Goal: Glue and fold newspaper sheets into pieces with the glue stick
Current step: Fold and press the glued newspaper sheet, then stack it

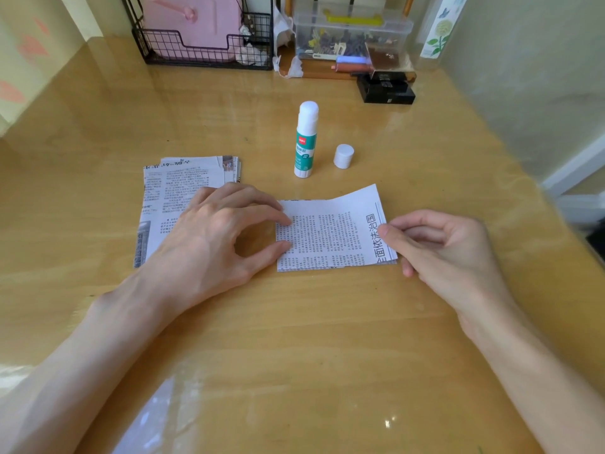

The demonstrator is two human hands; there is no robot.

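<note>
A folded newspaper piece [334, 234] lies on the wooden table in front of me, its far right corner lifted. My left hand [216, 237] presses its left edge down with straight fingertips. My right hand [438, 247] pinches the piece's right edge between thumb and curled fingers. Behind the piece stands an uncapped glue stick [305, 139], white with a green label, and its white cap [343, 156] stands just to the right. A stack of newspaper sheets [176, 198] lies at the left, partly under my left hand.
A black wire rack [203, 44] with a pink item stands at the back left. A clear plastic box [350, 34] of small items and a black box [386, 90] sit at the back right. The table's right edge [537, 191] is close by.
</note>
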